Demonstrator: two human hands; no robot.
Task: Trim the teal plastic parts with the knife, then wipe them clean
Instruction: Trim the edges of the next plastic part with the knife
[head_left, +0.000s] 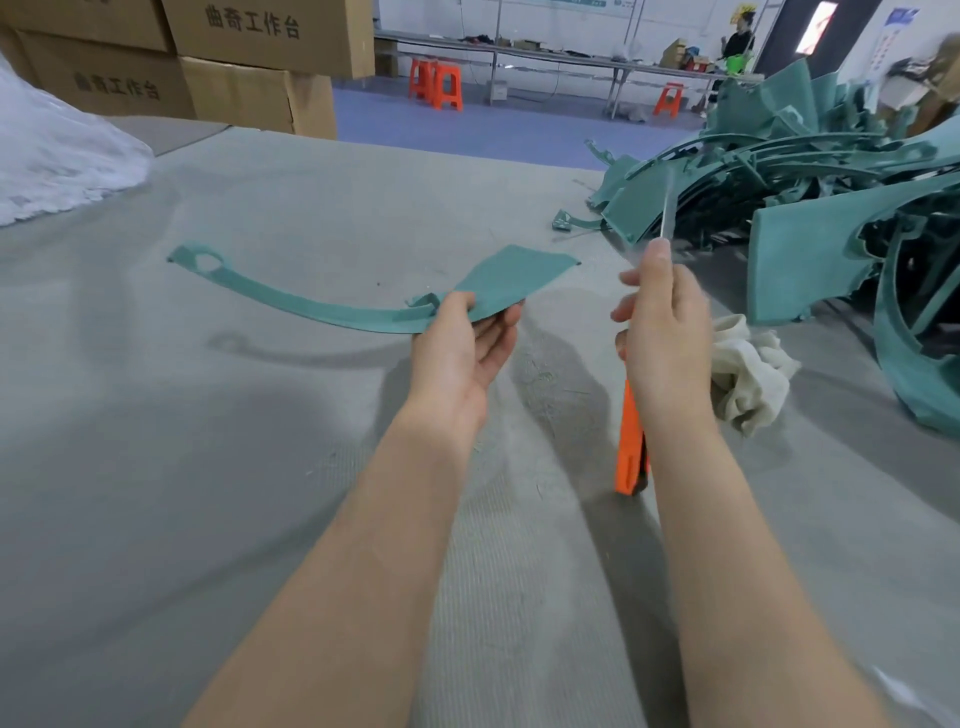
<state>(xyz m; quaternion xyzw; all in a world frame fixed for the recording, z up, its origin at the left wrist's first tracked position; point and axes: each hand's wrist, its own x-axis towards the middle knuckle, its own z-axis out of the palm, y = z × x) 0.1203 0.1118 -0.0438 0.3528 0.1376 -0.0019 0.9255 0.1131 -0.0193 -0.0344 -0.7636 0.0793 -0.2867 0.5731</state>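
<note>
Left hand (462, 348) pinching one curved teal part (332, 312) by its wide end, above the surface (208, 467), right hand (667, 338) clamped on one orange-handled knife (629, 447), blade up and blurred, one white cloth (753, 374) just beside, heap (810, 171) of teal parts at right, too tangled to count

Up to your left, the upper brown cardboard box (270, 47) in the stack carries dark printed characters across its side: 曲奇工作台. You can read the same five characters, 曲奇工作台, on the lower brown cardboard box (104, 101) beneath it. The blue wall poster (901, 15) far ahead is too blurred to read.
</note>
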